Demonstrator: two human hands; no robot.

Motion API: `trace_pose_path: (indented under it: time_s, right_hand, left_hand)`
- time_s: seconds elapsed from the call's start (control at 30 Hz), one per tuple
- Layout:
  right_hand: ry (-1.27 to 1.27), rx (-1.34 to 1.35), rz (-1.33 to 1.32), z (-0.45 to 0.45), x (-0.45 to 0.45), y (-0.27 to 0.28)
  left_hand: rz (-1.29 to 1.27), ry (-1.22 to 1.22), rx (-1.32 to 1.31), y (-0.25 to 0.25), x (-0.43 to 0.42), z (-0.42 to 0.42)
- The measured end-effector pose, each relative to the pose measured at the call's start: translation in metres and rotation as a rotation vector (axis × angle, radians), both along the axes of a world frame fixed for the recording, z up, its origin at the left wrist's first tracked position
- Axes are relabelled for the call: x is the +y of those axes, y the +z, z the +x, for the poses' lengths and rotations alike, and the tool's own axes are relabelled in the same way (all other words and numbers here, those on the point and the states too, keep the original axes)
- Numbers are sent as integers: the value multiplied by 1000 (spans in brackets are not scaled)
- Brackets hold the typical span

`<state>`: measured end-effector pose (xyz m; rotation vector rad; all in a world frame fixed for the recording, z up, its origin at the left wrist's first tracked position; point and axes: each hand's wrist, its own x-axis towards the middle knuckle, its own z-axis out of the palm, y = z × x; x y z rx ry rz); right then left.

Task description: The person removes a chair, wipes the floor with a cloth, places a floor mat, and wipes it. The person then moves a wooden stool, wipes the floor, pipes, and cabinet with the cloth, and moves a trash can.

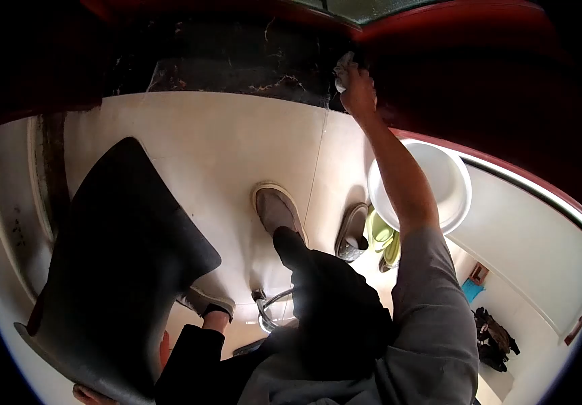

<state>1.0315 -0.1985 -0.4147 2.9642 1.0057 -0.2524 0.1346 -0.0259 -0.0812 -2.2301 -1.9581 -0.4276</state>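
Observation:
A crumpled pale cloth (pixel 343 71) is in my right hand (pixel 360 93), whose fingers are bent round it. That hand is over the right end of a black marble strip (pixel 237 57), beside a dark red panel (pixel 466 88). At the bottom left, my left hand (pixel 92 395) shows only in part, its fingers at the lower edge of a large, dark, curved sheet-like object (pixel 122 270). The rest of this hand is hidden behind the object.
A white basin (pixel 450 185) stands under my right forearm. Near it lie a brown slipper (pixel 352 229) and yellow-green footwear (pixel 379 233). My shod feet are on the pale tiled floor (pixel 217 148). Dark crumpled fabric (pixel 495 337) lies at the right.

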Motion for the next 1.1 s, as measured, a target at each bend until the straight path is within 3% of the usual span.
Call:
trace_pose_path:
  time_s: [0.1,0.17,0.27,0.3,0.37,0.43,0.5,0.53,0.6,0.63,0.7,0.73,0.8,0.87,0.9,0.93,1.0,1.1]
  right_hand:
    - [-11,-127,-82,-27,-45,-59]
    - [67,-246,-38,-94,-87,-72]
    - [10,78,-85,-172,-149,-47]
    - [-54,277,-75,-176,-160,-36]
    - [-42,334,-82,-156,-148,1]
    - [107,231,-30,-132,-125,58]
    - [381,-206,31,-90,-83,127]
    - [424,-409,-92,-67,-58,154]
    - [435,-565,-263,-19,-26,168]
    - [436,-565,-256,0,-15,156]
    - [350,-533,-566,28,-8,115]
    - [347,-528,-567,31,-16,87]
    - [535,-781,-344,23,-44,9]
    - [372,-545,-430,-11,-88,-82]
    - [255,-349,-431,-50,-92,-78]
    - [47,-170,-255,-86,-100,-69]
    - [-77,187,-333,-120,-111,-36]
    - [70,239,-175,-91,-111,-16]
  left_hand:
    - [-26,53,-105,-1,3,-23]
    - [-3,69,-72,-3,1,-17]
    - [-14,28,-60,-1,2,-8]
    - [-11,27,-70,1,2,1]
    - [-33,35,8,3,0,15]
    - [-47,71,-16,1,-4,7]
    - [-63,66,-82,0,0,-3]
    - [-60,79,-84,-2,-2,1]
    - [-44,40,-46,2,-1,6]
    - [-37,43,-44,2,-1,2]
    - [-26,56,-60,-2,2,-10]
    - [-26,52,-55,-2,4,-14]
    - [-16,72,-64,-3,3,-19]
    - [-20,84,-59,-1,2,-17]
    - [-22,97,-59,-1,1,-20]
    - [-7,99,-69,-5,-2,-18]
    - [-23,164,-92,-5,0,-12]
    - [-43,157,-125,-3,-3,3]
